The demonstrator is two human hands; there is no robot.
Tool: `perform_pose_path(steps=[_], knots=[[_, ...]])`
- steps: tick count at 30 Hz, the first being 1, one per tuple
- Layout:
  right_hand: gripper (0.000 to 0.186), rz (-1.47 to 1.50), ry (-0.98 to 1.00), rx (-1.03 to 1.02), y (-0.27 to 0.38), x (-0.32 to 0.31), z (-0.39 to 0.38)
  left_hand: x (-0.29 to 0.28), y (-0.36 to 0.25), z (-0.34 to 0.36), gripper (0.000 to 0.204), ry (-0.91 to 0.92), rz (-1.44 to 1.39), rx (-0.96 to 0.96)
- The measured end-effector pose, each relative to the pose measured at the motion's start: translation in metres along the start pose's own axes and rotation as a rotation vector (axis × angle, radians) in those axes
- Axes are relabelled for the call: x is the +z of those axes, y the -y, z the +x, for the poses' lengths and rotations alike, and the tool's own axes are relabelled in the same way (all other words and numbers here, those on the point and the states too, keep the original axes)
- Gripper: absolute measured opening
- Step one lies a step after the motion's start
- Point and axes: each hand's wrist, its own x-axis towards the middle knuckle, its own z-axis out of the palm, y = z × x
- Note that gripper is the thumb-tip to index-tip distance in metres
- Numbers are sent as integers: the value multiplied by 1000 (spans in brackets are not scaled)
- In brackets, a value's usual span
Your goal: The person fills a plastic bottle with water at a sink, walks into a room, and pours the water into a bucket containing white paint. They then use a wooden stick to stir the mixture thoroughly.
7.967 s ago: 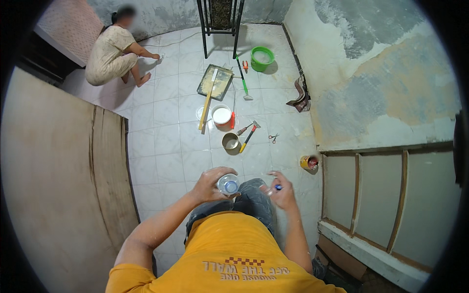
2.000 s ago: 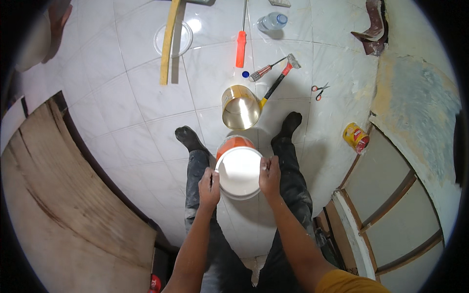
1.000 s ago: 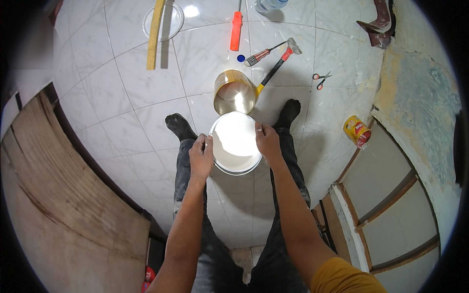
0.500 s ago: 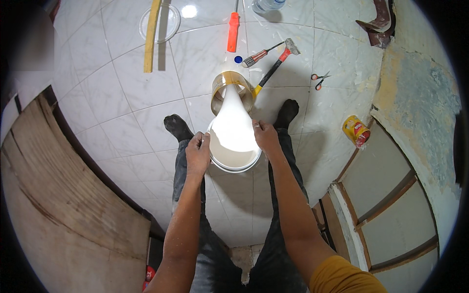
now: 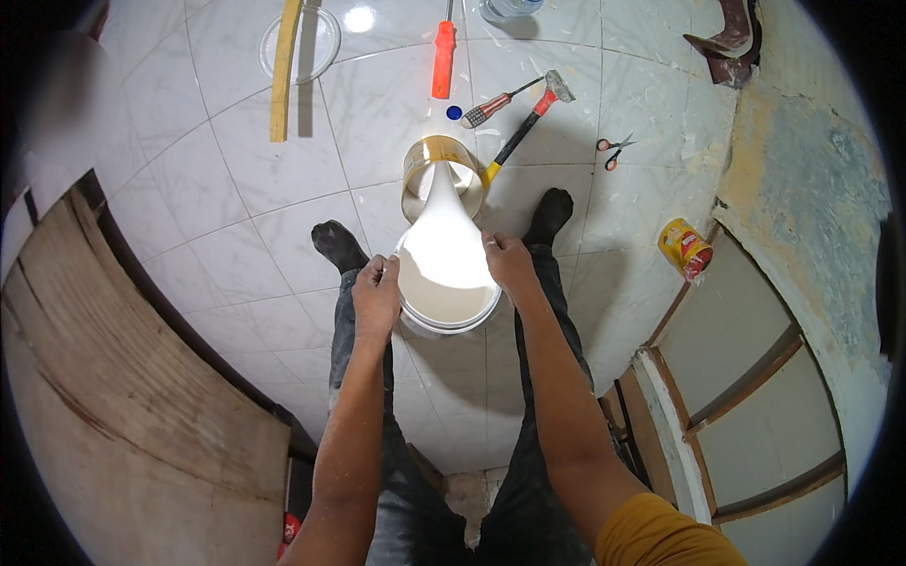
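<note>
Bucket (image 5: 448, 309) held off the floor between the spread legs and tipped away from the body. Its rim is gripped on both sides – by the left hand (image 5: 377, 291) at the left edge and by the right hand (image 5: 511, 263) at the right – so the hands are kept apart, with the bucket between them. White liquid (image 5: 447, 247) is seen running over the far lip in a narrowing stream. The stream is received by the gold can (image 5: 440, 148), placed on the tiles just beyond the bucket, between two black-socked feet.

Beside the can, a scraper (image 5: 521, 135) with a yellow, black and red handle is laid slantwise; whether can and handle touch cannot be told. A screwdriver (image 5: 488, 110) and a blue cap (image 5: 454, 112) are noted beyond the can, with an orange-handled tool (image 5: 443, 66) past them. A clear bottle (image 5: 511, 8) is cut off by the upper edge. To the left, a round lid (image 5: 326, 45) is partly covered by a yellow stick (image 5: 282, 80). Scissors (image 5: 613, 151) are left open to the right; nearer the wall, a yellow tin (image 5: 681, 245) is found.
</note>
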Motion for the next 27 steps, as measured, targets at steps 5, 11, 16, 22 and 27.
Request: perform_pose_path(steps=[5,11,16,22,27], knots=[[51,-18,22,12,0,-1,-2,-2,-1,-1,43,-9,-3,-35],[52,-53,2,13,-1,2,-1,-4,4,1,43,-5,34,-35],[51,-52,-7,-1,-3,3,-2,-4,7,0,44,-13,42,22],[47,-20,-30,-49,-6,1,-15,-9,3,-12,43,-13,108,70],[43,-9,-116,-179,-15,0,-33,-9,1,-30,41,-14,96,130]])
